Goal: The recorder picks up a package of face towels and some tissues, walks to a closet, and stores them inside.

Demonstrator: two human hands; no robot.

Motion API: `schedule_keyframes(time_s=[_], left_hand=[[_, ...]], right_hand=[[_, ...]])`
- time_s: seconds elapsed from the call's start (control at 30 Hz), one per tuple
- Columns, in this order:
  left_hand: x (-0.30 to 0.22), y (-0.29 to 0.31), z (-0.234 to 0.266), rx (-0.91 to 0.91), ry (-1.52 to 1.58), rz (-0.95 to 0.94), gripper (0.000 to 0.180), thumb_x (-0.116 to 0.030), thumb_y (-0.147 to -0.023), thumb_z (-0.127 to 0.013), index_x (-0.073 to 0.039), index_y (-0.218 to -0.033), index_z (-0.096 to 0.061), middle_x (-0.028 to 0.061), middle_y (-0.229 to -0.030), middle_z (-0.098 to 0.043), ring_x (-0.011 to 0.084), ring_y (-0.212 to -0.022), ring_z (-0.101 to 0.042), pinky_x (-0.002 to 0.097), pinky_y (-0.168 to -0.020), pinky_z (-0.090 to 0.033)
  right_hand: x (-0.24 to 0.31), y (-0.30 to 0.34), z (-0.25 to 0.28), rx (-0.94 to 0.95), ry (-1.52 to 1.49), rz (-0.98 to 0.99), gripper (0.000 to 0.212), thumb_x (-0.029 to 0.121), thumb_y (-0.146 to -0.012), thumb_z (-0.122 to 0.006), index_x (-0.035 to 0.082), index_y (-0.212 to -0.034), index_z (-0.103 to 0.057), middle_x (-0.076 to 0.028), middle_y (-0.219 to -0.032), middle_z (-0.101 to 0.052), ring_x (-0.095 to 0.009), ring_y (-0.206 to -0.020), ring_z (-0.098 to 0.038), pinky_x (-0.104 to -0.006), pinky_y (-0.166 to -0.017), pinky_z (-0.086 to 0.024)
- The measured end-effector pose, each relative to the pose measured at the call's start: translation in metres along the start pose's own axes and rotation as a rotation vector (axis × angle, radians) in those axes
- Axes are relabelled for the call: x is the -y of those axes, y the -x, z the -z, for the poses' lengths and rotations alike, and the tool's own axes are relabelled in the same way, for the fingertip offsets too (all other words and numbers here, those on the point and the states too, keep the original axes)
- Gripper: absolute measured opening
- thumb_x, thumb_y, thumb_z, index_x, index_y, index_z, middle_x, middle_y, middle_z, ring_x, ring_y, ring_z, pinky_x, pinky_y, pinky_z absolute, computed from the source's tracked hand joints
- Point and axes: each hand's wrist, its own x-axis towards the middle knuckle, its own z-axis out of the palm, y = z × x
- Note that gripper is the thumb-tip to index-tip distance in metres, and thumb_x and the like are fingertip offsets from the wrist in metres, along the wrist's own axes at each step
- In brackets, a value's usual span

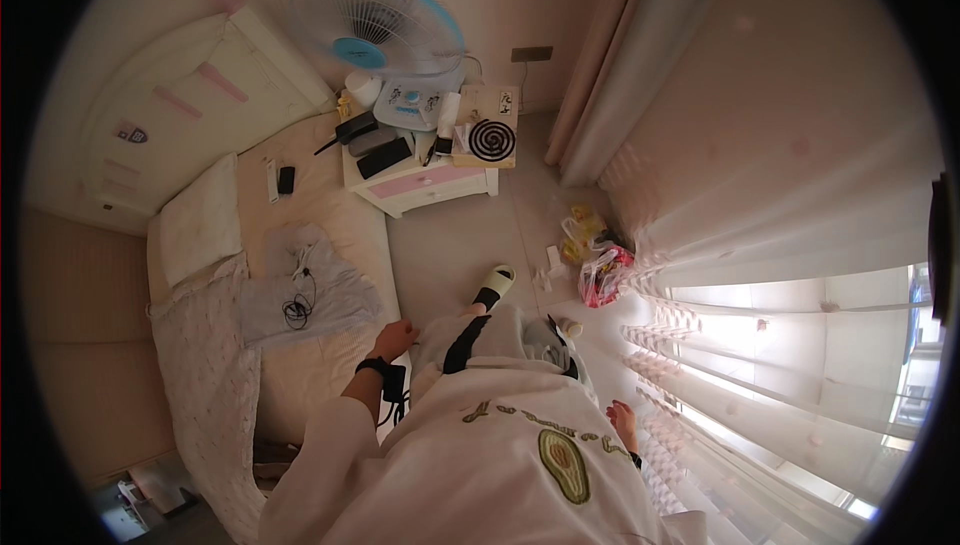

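Note:
My left hand [397,338] hangs beside the bed's edge, its fingers curled in and nothing visible in them. A black strap [372,365] circles that wrist, and a small black box [394,383] with cables hangs next to it. On my other side, my right hand [622,423] is near the sheer curtain, fingers loosely bent and apart, holding nothing. Nearest to my left hand, a grey garment [310,295] lies on the bed [360,205] with a coiled black cable [298,311] on top. A pale slipper [494,288] shows on my foot.
A white and pink nightstand [430,185] holds a blue fan [375,25], a black mosquito coil [492,140] and several dark cases [385,157]. Plastic bags [603,275] lie on the floor by the curtain [760,295]. A pillow [200,220] and quilt [205,375] are on the bed.

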Motion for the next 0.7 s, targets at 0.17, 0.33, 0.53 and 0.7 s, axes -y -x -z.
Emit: schedule_keyframes(time_s=[0.17,0.33,0.53,0.7], left_hand=[[0.018,0.030,-0.005,-0.011,0.057,0.008,0.031,-0.032,-0.076,-0.051,-0.001,-0.079,-0.054,0.0168,-0.077,-0.058,0.0326,-0.073,-0.054,0.0387,-0.065,-0.043],[0.041,0.061,-0.018,-0.024,0.025,0.057,0.030,-0.028,-0.077,-0.048,0.001,-0.075,-0.053,0.0172,-0.073,-0.057,0.0326,-0.072,-0.054,0.0384,-0.063,-0.043],[0.063,0.079,0.006,-0.057,0.241,0.130,0.035,-0.028,-0.077,-0.050,0.003,-0.061,-0.050,0.0140,-0.057,-0.053,0.0226,-0.048,-0.054,0.0360,-0.055,-0.044],[0.103,0.015,0.064,-0.058,0.169,0.056,0.037,-0.027,-0.080,-0.049,0.002,-0.057,-0.047,0.0112,-0.053,-0.049,0.0205,-0.047,-0.052,0.0341,-0.052,-0.043]], right_hand=[[-0.009,0.001,0.001,0.052,0.020,0.017,0.031,0.020,-0.078,-0.050,0.003,-0.104,-0.051,-0.006,-0.075,-0.059,-0.012,-0.060,-0.054,-0.0206,-0.048,-0.038],[-0.043,0.002,0.009,-0.020,0.087,0.043,0.023,0.019,-0.078,-0.049,0.002,-0.090,-0.057,-0.006,-0.068,-0.060,-0.013,-0.058,-0.055,-0.0218,-0.051,-0.040],[-0.035,0.015,-0.014,-0.104,0.057,-0.032,0.027,0.019,-0.080,-0.045,-0.001,-0.064,-0.053,-0.008,-0.055,-0.053,-0.018,-0.041,-0.050,-0.0285,-0.050,-0.048],[-0.011,0.038,-0.085,-0.213,-0.029,-0.018,0.027,0.017,-0.079,-0.044,0.001,-0.057,-0.046,-0.007,-0.049,-0.046,-0.019,-0.039,-0.050,-0.0323,-0.047,-0.050]])
